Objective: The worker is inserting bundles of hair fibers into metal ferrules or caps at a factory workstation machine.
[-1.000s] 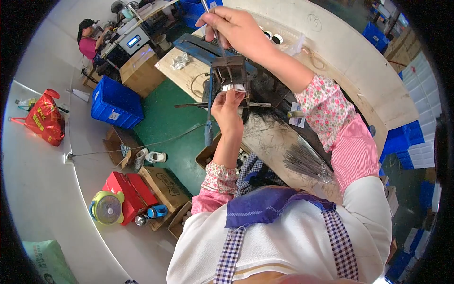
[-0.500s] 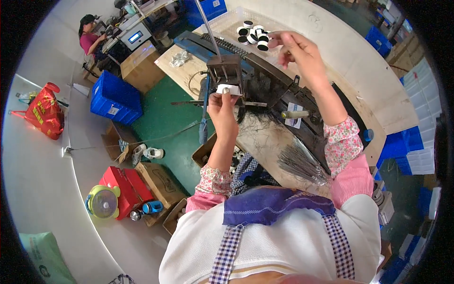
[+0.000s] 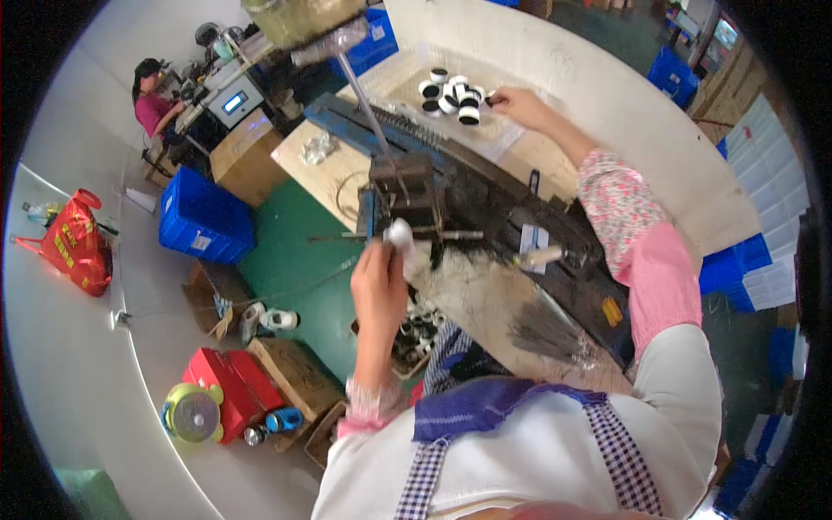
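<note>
My left hand (image 3: 380,282) is closed on a white round piece (image 3: 399,234), blurred, held just in front of the dark metal bench machine (image 3: 403,184). At the far side of the bench my right hand (image 3: 524,109) reaches over a clear plastic tray (image 3: 394,85). Its fingers pinch together at the right edge of a pile of white round pieces with black faces (image 3: 468,113). Something small and dark shows at those fingertips, too small to make out. A metal rod (image 3: 364,100) rises at a slant from the machine.
A bundle of thin dark bristles or wires (image 3: 555,336) lies on the bench's near part. Below my left arm stands an open box of round pieces (image 3: 414,342). Blue crates (image 3: 204,217) and cartons rest on the green floor. A co-worker (image 3: 156,104) sits far left.
My left hand has drawn back from the machine toward me with the white piece. My right hand has come to the pile of round pieces, fingers now pinched. The view has shifted slightly.
</note>
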A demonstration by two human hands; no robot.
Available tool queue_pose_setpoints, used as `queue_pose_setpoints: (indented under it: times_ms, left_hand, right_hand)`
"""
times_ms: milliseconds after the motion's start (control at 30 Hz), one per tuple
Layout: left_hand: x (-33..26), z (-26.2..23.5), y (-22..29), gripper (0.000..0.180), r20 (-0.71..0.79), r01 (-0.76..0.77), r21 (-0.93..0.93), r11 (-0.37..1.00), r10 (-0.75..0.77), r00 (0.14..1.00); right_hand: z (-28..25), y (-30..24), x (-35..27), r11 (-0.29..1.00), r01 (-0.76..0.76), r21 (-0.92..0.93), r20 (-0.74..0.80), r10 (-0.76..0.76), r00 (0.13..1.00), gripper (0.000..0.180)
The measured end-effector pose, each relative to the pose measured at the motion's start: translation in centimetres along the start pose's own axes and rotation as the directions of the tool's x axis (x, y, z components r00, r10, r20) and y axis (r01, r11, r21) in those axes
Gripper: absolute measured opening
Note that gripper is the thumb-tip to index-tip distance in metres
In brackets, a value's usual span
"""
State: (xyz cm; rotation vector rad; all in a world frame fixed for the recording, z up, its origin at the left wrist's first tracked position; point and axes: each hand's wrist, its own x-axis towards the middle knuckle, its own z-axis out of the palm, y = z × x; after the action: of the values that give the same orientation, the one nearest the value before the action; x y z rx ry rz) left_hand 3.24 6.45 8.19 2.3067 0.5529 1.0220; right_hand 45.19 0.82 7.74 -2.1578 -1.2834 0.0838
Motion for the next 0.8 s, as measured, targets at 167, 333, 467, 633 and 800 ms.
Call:
queue_pose_setpoints:
  times_ms: [167, 333, 467, 633, 800]
  left_hand:
    - [-9.3, -3.4, -3.3, 0.013, 0.183, 0.191, -0.019, 0.981, -0.184, 0.966]
    - [-17.9, -0.2, -9.4, 0.022, 0.284, 0.324, 0.276, 0.905, -0.399, 0.872]
    - [-19.9, 3.6, -13.8, 0.036, 0.219, 0.178, 0.447, 0.876, -0.3, 0.928]
    - [-11.1, -0.1, -8.1, 0.032, 0.637, 0.411, 0.07, 0.909, -0.358, 0.682]
    - [-4.1, -1.3, -2.0, 0.028, 0.604, 0.273, -0.549, 0.79, 0.15, 0.783]
  right_hand:
    - [4.8, 0.9, 4.8, 0.899, 0.094, -0.428, 0.105, -0.054, 0.993, 0.035]
    - [8.0, 1.3, 6.9, 0.847, 0.03, -0.53, 0.134, 0.049, 0.99, 0.032]
    - [10.5, 5.1, 7.9, 0.828, 0.172, -0.534, 0.085, -0.15, 0.985, 0.024]
    - [6.1, 1.6, 5.9, 0.964, 0.172, -0.204, 0.0, -0.176, 0.984, 0.034]
    - [-4.5, -10.1, -4.0, 0.909, -0.07, 0.411, 0.1, 0.031, 0.994, 0.043]
